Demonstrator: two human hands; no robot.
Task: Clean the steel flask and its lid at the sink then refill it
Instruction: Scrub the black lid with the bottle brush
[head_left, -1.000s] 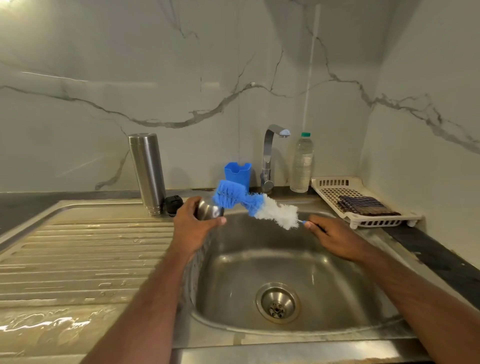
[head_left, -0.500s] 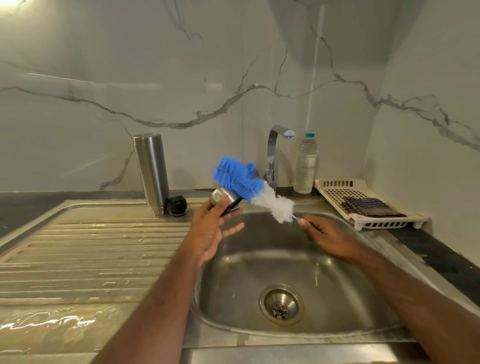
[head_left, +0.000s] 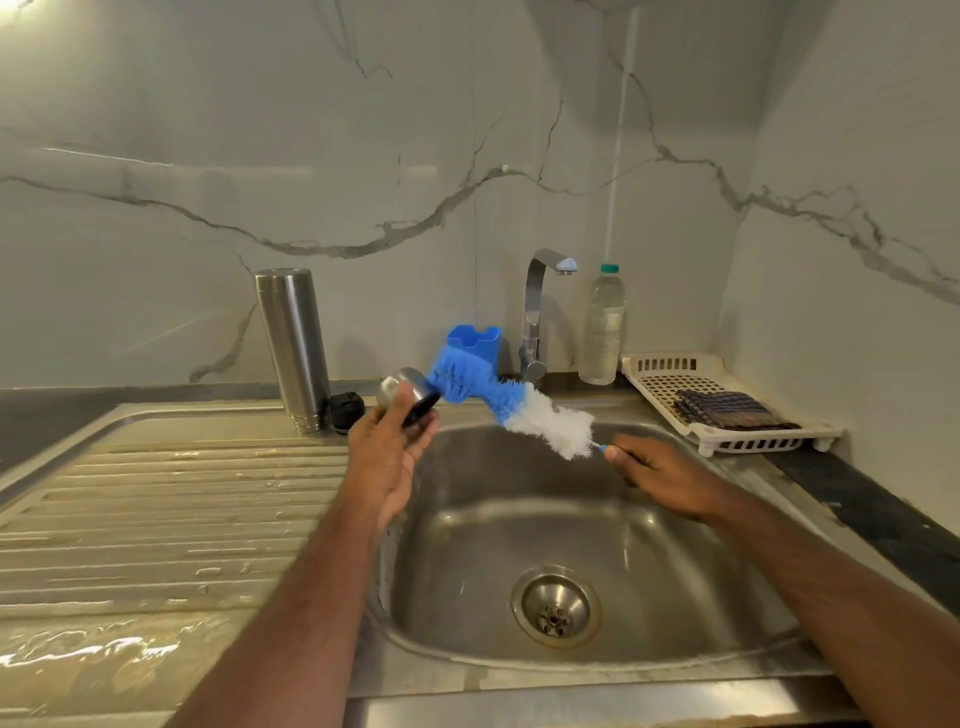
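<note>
Head view: sink corner seen from above, my two forearms reaching in from the near edge.
Left hand (head_left: 390, 453): I hold the steel lid (head_left: 408, 393) over the far left rim of the sink basin (head_left: 675, 571), thumb and fingertips curled round it, dark open side turned right.
Right hand (head_left: 658, 474): my fingers are wrapped round the handle of the bottle brush (head_left: 511, 408), over the far right part of the basin.
Bottle brush: blue bristle tip pressed at the lid's opening, white bristles nearer my right hand; the shaft bends partway.
Steel flask (head_left: 293, 345): upright on the draining board (head_left: 156, 519), far side, left of the lid, not touched.
Black stopper (head_left: 345, 409): just right of the flask base.
Blue holder (head_left: 474, 340): behind the brush, left of the tap (head_left: 537, 317).
Plastic bottle (head_left: 602, 327): upright, right of the tap.
Rack (head_left: 727, 410): far right, folded cloth (head_left: 724, 409) lying in it.
Draining board: wet, water pooled at near left.
</note>
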